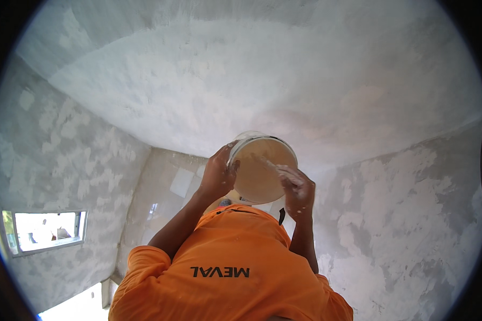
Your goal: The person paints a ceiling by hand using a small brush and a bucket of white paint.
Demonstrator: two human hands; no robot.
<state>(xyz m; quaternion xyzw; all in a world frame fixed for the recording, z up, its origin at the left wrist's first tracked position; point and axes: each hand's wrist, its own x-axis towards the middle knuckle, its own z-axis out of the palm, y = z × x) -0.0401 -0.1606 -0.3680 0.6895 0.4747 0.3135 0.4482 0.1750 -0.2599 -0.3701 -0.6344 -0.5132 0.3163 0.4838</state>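
From over here, it's 1 view, taken by the left of 2 wide cameras on the wearer's head. It looks out over the orange shirt [235, 246], nearest and filling the lower centre, toward the left hand [219, 172] and right hand [298, 190], close by mid-frame. Plaster [251, 69] spans the top; the window [51, 230] sits farther away, lower left.
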